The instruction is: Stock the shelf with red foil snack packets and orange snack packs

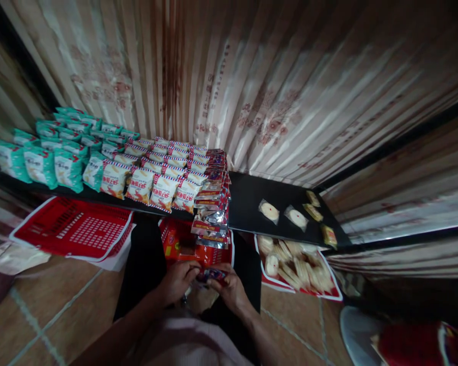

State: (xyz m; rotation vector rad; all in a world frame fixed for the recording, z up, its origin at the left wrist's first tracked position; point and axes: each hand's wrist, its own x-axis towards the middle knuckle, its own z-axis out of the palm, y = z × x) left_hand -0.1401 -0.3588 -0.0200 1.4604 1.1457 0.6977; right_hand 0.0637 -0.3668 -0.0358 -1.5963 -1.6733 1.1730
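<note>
Low in front of my lap, my right hand (231,287) grips a small, shiny dark purple and red snack packet (216,275). Beside it, the fingers of my left hand (178,280) are pinched together close to the packet's left end; what they hold is hidden. Below both hands is a pale, crinkled thing (200,299), too dim to identify. A red plastic basket (175,251) sits between my knees, just beyond my hands. Above its far side, a column of overlapping dark red and silver packets (211,216) hangs over the bench edge.
The black bench (248,203) carries rows of teal bags (41,165), white snack bags (162,190), two round wrapped discs (269,211) and several small yellow packets (329,235). Red baskets stand left (91,239) and right (338,290), the latter full of pale wrapped discs. Curtains (252,86) hang behind.
</note>
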